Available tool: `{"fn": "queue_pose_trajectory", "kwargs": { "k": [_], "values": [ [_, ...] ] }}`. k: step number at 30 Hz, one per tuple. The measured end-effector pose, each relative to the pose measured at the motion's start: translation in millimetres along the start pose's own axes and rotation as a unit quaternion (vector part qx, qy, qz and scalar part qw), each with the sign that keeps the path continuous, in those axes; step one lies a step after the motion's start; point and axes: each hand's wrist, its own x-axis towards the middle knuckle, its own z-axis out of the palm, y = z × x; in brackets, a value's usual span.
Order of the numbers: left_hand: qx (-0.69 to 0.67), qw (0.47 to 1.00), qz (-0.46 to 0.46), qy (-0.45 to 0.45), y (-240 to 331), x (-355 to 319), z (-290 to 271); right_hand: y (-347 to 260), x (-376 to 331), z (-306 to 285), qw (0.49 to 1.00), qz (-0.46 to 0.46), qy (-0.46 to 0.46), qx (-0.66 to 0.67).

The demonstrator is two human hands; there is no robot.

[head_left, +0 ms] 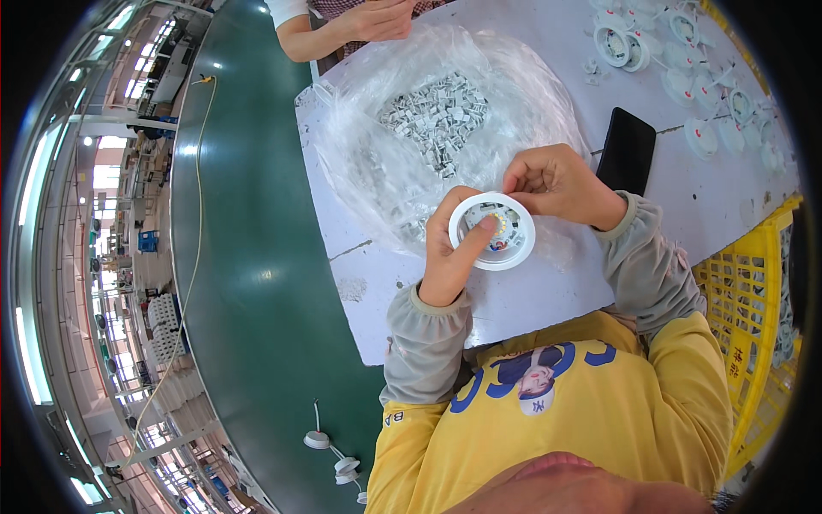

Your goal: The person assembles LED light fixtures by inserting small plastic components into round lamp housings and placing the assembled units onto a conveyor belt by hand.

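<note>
The desk [505, 304] is pale, almost lilac, with a scuffed patch near its left edge and dark seams across the top. To its left runs a broad, shiny green surface [257, 257], a yellowish cord [201, 171] trailing along the far side. A few white fittings [317, 439] with wires lie on it at the bottom of the frame. Beyond, down the left side, I see a long bright room with racks, lights and a blue bin [148, 241].

A big clear plastic bag [535, 90] sprawls across the upper middle of the desk, its mouth spread wide over a heap of small white and grey metallic pieces [445, 116]. At the right of the frame stands a yellow basket [738, 295] with slotted walls, pale pieces inside. More round white fittings [700, 137] are scattered at upper right, and a black phone [628, 152] lies between them and the bag.

The lamp [507, 230], a white ring with a circuit board inside, is held just below the bag at mid-frame. The left hand [454, 244] is closed around its left side, thumb pressed onto the board. The right hand [552, 184] has its fingers curled, thumb and forefinger close together at the upper rim; whether they grip anything, I can't tell. At the top edge, another person's hands [383, 19] meet.
</note>
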Motion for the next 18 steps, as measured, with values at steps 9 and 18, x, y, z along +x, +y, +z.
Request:
{"fn": "queue_pose_trajectory", "kwargs": {
  "k": [9, 18],
  "values": [
    [0.033, 0.998, -0.040, -0.036, -0.8, 4.9, -11.2, 11.3, 6.7, 2.6, 0.993, 0.055, -0.095, 0.037],
    [-0.022, 0.995, -0.069, -0.073, -0.2, 1.9, -13.5, 9.2, 11.0, 14.3, 0.988, 0.116, -0.055, 0.083]
  ]
}}
